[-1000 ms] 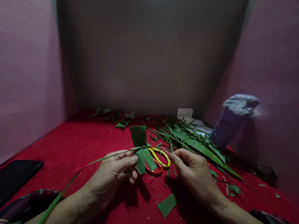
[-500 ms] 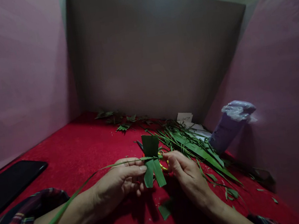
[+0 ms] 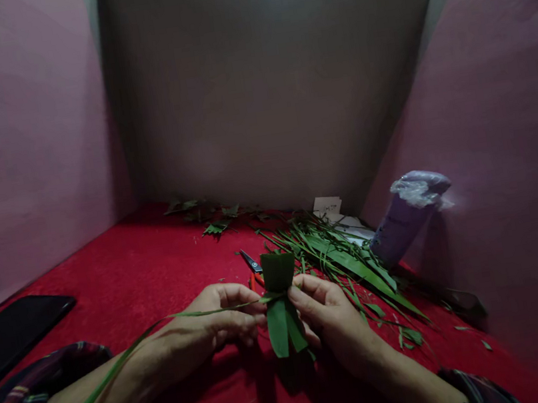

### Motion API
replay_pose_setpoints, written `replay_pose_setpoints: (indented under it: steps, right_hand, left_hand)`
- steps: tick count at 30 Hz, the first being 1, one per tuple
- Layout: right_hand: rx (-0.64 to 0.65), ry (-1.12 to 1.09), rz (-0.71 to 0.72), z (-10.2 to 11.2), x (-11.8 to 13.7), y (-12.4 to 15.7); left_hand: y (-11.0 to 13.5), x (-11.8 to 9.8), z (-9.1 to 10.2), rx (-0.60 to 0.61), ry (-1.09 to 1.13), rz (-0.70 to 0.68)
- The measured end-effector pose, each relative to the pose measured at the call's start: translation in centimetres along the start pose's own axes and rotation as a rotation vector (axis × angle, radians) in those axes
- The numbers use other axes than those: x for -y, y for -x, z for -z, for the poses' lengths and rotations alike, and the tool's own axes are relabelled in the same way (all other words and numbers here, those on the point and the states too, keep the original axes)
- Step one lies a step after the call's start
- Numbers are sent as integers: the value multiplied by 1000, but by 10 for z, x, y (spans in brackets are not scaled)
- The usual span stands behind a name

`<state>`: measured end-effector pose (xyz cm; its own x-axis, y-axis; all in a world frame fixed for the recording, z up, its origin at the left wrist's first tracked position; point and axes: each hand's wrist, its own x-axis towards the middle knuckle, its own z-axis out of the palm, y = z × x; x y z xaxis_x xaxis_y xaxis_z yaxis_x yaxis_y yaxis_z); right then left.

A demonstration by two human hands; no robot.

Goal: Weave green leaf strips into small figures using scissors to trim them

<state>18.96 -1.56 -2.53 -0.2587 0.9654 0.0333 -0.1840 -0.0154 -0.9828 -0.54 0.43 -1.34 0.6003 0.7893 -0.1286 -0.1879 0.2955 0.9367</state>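
Above the red cloth, both hands hold a cut green leaf piece (image 3: pixel 278 271), with a broad flap on top and two strips hanging below its narrow waist. A long thin grass blade (image 3: pixel 121 362) crosses that waist and trails left over my forearm. My left hand (image 3: pixel 223 319) has its fingers closed around the blade and the leaf's left side. The thumb of my right hand (image 3: pixel 328 310) presses on the waist from the right, its fingers behind. Scissors (image 3: pixel 253 268) with orange handles lie just beyond, partly hidden by the leaf and my left fingers.
A heap of long green leaves (image 3: pixel 343 258) lies to the right. White papers (image 3: pixel 328 207) and a purple plastic-topped container (image 3: pixel 406 218) stand behind it. A black phone-like slab (image 3: pixel 21 339) rests at left. Pink walls (image 3: pixel 510 159) flank the red cloth (image 3: pixel 126 263).
My right thumb has moved left onto the leaf's waist, and the leaf has turned slightly. My left fingers have drawn back from its lower strip. The scissors' blades show more.
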Motion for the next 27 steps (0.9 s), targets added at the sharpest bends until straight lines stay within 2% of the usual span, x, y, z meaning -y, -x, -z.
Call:
replay_pose_setpoints:
  steps: [4,6,9,13,15,17,20,25,27]
  right_hand:
    - [83,30,-30,9,6,-1]
    - [126,86,-61,11,8,-2]
    - [164,189,-80,11,8,-4]
    - [188,355,-70,11,3,-3]
    - [194,398,-91,9,4,-1]
    - [182,394,-71,7,6,1]
    - [84,369,-14,5,9,1]
    - [-6,336,-48,3,7,-2]
    - [-31,272,-55,2,4,-3]
  left_hand:
    - [-5,-7,8,-150,-3,-17]
    - [-5,-11,6,-183,5,-100]
    - [0,-15,-3,-167,-90,-187]
    - [6,-16,-9,-89,-229,-143]
    - [6,-14,-9,-110,-286,-126]
    - [4,-10,-7,-179,-323,-102]
    - [1,-7,-6,-253,-286,-93]
    - [0,-8,-8,-398,-277,-144]
    - [-1,-7,-8,-406,-242,-151]
